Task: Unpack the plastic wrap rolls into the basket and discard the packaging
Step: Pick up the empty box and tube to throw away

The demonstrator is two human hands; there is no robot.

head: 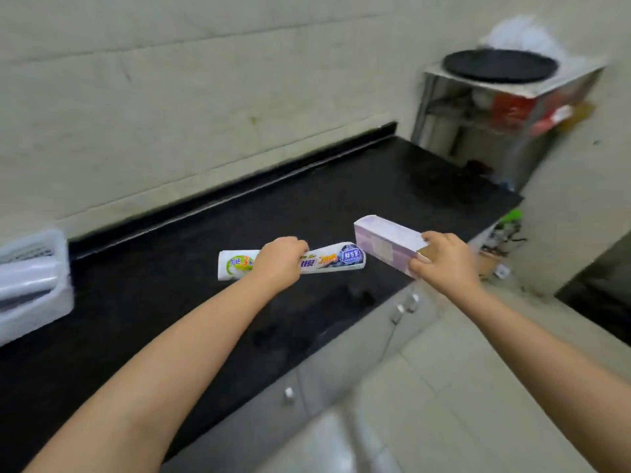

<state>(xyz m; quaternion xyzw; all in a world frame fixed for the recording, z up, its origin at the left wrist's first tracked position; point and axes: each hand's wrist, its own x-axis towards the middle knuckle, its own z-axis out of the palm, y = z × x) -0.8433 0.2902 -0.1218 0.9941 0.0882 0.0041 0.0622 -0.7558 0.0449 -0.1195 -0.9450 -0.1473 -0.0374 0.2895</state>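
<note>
Plastic wrap package (pixel 327 259): printed white wrapper lying on the black countertop (pixel 191 302), near the front edge; long axis runs left to right, slightly raised at the right end.
Left hand (pixel 281 259): fingers curled down over the middle of the package, gripping it from above; the wrapper shows on both sides of the hand.
Right hand (pixel 444 259): fingers and thumb clamped on the near end of the purple box (pixel 386 242).
Purple box: long carton, held above the counter edge; long axis points up and to the left, away from the wrist. Whether a roll is inside cannot be told.
Key relation: far end of the box sits just beside the right end of the package; the two items lie nearly end to end, with the left hand nearer the basket (pixel 37 285).
Basket: white container at the far left of the countertop, well apart from both hands; it holds wrapped rolls (pixel 29 278).
Readable print: Chinese characters on the package, including "加送" on the green patch and a blue badge near the right end; remaining text too blurred to read. No legible writing on the box.
Judged step: carrying contents to the left, toward the basket, then disposing of the carton and wrapper.
</note>
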